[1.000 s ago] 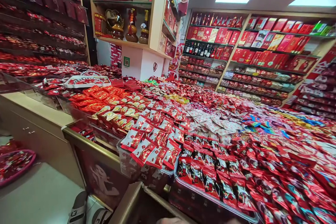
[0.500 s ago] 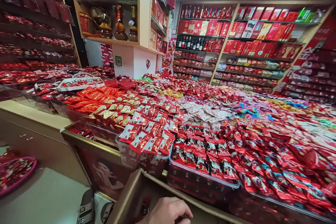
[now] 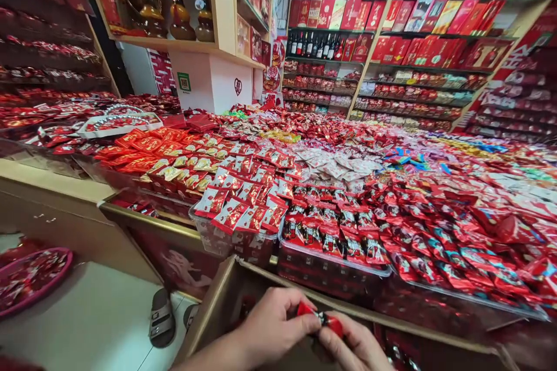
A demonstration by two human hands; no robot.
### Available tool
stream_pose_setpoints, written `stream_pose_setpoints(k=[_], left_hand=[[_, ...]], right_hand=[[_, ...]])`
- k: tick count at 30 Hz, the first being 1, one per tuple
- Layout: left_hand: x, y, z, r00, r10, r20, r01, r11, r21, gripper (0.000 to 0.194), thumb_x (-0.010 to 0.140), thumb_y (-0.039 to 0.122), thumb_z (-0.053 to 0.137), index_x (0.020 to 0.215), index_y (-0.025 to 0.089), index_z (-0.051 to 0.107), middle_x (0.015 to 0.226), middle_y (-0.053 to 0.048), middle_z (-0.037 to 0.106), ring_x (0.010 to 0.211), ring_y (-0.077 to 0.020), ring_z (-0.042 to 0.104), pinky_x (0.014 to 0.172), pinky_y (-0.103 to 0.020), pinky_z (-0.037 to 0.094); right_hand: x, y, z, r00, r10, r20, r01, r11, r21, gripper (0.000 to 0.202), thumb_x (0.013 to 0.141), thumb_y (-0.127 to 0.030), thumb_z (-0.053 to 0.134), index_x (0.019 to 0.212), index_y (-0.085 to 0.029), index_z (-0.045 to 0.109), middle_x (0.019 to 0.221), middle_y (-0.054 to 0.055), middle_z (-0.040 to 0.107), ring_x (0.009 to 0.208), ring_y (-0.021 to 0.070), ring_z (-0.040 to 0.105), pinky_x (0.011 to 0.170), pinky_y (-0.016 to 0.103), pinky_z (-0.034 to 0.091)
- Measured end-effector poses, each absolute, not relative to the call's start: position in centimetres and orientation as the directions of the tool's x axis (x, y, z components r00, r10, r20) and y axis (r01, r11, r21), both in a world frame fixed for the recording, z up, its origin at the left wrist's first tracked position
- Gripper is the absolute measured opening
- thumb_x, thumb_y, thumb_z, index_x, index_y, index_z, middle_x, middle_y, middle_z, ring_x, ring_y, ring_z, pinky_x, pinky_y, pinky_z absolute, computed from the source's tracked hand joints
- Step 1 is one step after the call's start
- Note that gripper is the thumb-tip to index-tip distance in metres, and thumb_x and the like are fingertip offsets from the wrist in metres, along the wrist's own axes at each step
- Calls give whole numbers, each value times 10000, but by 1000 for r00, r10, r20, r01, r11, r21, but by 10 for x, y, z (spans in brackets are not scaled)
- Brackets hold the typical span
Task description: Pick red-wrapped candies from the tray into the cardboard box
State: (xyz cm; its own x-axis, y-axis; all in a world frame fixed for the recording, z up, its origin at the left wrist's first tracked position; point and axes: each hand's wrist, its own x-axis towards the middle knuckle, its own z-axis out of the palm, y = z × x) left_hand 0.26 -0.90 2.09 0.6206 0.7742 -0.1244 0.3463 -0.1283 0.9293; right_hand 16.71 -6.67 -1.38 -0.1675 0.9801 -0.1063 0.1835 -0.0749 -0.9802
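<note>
Head view: left hand (image 3: 274, 324) and right hand (image 3: 352, 348) meet at bottom centre, both pinching small red-and-black wrapped candy (image 3: 321, 319) between fingertips, left on its left end, right on its right end. Candy held above open cardboard box (image 3: 221, 301), just in front of clear plastic tray (image 3: 335, 269) filled with red packets. Broad display of red candy packets (image 3: 391, 197) spreads behind. Pink basket (image 3: 35, 278) low at left. Sandalled foot (image 3: 161, 319) on floor. Wall shelves (image 3: 391, 40) hold red boxes and bottles.
</note>
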Motion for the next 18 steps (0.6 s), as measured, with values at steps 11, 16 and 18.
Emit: stream_pose_setpoints(k=[11,16,18], left_hand=[[9,-14,19,612,782,-118,93,77,993,325,807,398,477,630,127,514,555,29,464,461,-86,483,448,-186,385],[6,-15,18,584,808,-81,203,-49,978,311,815,398,479,775,112,595,580,19,492,466,-86,485,433,-178,377],[5,-13,20,580,811,-79,205,-52,977,310,808,403,492,756,112,586,567,23,488,455,-82,480,429,-175,375]], right_hand=[[149,-74,-3,-24,967,-253,-349,-245,-905,325,727,-452,559,636,-144,609,522,-9,500,515,96,421,480,206,327],[155,-77,-4,180,967,-181,-177,-149,-973,209,624,-368,686,660,-166,647,559,-11,568,536,98,472,531,209,385],[160,-79,-4,210,969,-132,-158,-99,-982,173,644,-340,674,723,-191,635,582,-10,599,543,108,517,529,208,415]])
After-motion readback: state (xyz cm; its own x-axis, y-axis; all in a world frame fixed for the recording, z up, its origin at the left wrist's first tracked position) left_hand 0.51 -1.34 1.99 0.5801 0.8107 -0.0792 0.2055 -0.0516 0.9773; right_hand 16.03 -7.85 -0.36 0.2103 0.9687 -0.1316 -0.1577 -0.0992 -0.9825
